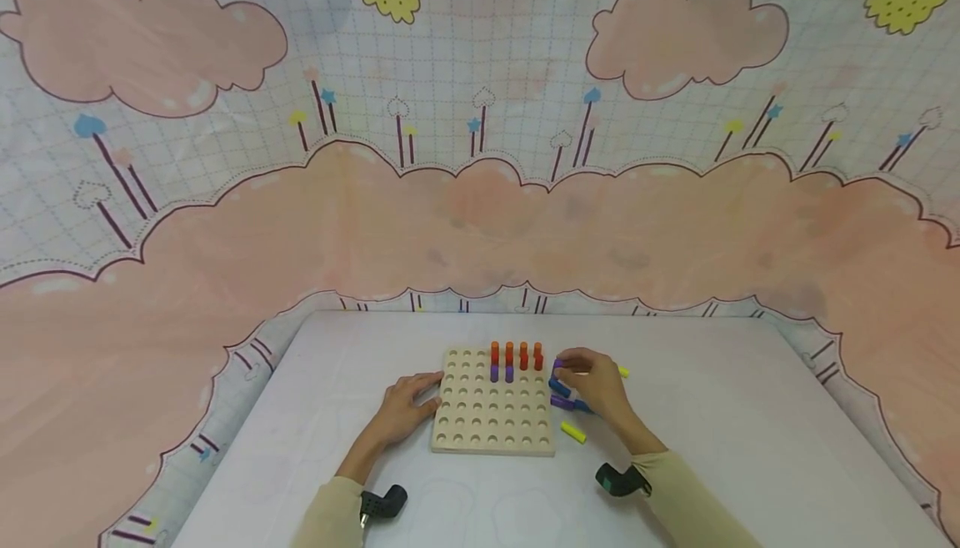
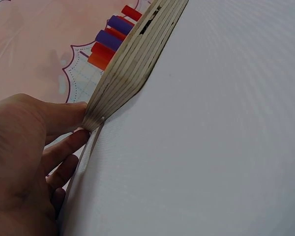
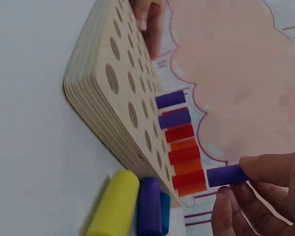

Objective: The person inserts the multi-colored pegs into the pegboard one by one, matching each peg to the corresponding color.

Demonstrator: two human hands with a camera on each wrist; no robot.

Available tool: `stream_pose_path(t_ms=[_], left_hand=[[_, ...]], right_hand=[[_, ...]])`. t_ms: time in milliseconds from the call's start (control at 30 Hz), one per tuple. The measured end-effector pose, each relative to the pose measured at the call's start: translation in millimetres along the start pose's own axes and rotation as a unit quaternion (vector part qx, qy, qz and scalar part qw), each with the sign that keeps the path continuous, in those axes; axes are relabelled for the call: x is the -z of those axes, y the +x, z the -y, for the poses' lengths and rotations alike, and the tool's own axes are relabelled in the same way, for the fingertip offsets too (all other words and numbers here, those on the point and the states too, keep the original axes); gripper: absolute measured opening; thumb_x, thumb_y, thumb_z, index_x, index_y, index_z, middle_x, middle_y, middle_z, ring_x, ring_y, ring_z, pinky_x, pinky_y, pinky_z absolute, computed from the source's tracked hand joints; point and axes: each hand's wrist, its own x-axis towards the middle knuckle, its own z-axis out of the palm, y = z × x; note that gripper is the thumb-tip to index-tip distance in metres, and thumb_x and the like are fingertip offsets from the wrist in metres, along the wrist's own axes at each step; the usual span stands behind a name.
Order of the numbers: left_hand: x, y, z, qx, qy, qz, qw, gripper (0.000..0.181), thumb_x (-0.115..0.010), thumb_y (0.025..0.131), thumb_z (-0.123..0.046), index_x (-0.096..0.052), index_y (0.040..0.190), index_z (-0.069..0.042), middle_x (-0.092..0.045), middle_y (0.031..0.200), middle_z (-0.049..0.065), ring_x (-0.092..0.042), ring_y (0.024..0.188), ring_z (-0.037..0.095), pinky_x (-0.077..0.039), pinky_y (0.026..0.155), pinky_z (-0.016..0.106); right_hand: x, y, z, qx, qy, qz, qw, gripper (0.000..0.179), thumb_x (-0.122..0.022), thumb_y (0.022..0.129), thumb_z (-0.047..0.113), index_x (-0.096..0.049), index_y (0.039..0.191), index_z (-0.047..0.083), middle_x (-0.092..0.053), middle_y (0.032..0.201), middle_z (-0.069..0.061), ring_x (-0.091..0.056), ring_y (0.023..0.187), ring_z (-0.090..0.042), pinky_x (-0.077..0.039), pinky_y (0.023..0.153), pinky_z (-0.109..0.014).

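Observation:
A wooden pegboard (image 1: 484,429) with rows of round holes lies on the table. Orange pegs (image 1: 509,348) fill part of its far row, red pegs (image 1: 523,362) stand in front of them, and two purple pegs (image 1: 494,374) come after. My left hand (image 1: 405,409) rests against the board's left edge, thumb and fingers touching its side. Beyond the board's right edge, my right hand (image 1: 596,381) pinches a purple peg (image 3: 225,176) between thumb and fingers. In the right wrist view that peg is apart from the standing red and orange ones.
Loose pegs lie right of the board: a blue peg (image 1: 559,387), a purple peg (image 1: 562,403), another blue peg (image 1: 583,406) partly under my right hand, and a yellow peg (image 1: 573,432). A second yellow peg (image 1: 623,372) shows behind the hand. A patterned cloth (image 1: 480,231) hangs behind the white table (image 1: 375,339).

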Motion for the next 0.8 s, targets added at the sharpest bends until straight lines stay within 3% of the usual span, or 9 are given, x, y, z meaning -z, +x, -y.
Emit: stream_pose_path(t_ms=[467, 600, 800], left_hand=[[2.0, 0.3, 1.3, -0.006, -0.002, 0.008, 0.9999, 0.044, -0.065, 0.094, -0.021, -0.059, 0.137, -0.016, -0.058, 0.141, 0.006, -0.041, 0.137, 0.033, -0.019, 0.114, 0.055], [2.4, 0.1, 1.5, -0.007, -0.001, 0.01, 0.9999, 0.044, -0.065, 0.094, -0.021, -0.059, 0.137, -0.016, -0.058, 0.141, 0.006, -0.041, 0.136, 0.033, -0.019, 0.115, 0.055], [1.8, 0.5, 3.8, -0.014, 0.006, 0.008, 0.9999, 0.044, -0.065, 0.094, -0.021, -0.059, 0.137, -0.015, -0.058, 0.141, 0.006, -0.042, 0.136, 0.033, -0.02, 0.115, 0.055]], right_hand=[[-39.1, 4.0, 7.4, -0.024, 0.06, 0.024, 0.9976, 0.02, -0.069, 0.09, 0.008, -0.071, 0.11, 0.009, -0.072, 0.105, -0.006, -0.066, 0.103, -0.023, -0.059, 0.082, -0.033], [-45.3, 6.4, 6.9, -0.038, 0.046, 0.035, 0.9976, 0.02, -0.068, 0.09, 0.009, -0.072, 0.109, 0.012, -0.072, 0.107, -0.004, -0.066, 0.102, -0.021, -0.058, 0.086, -0.034], [-51.9, 8.9, 3.4, -0.018, 0.01, 0.035, 0.9992, 0.019, -0.068, 0.089, 0.006, -0.073, 0.107, 0.011, -0.073, 0.104, -0.005, -0.068, 0.096, -0.019, -0.058, 0.087, -0.038]])
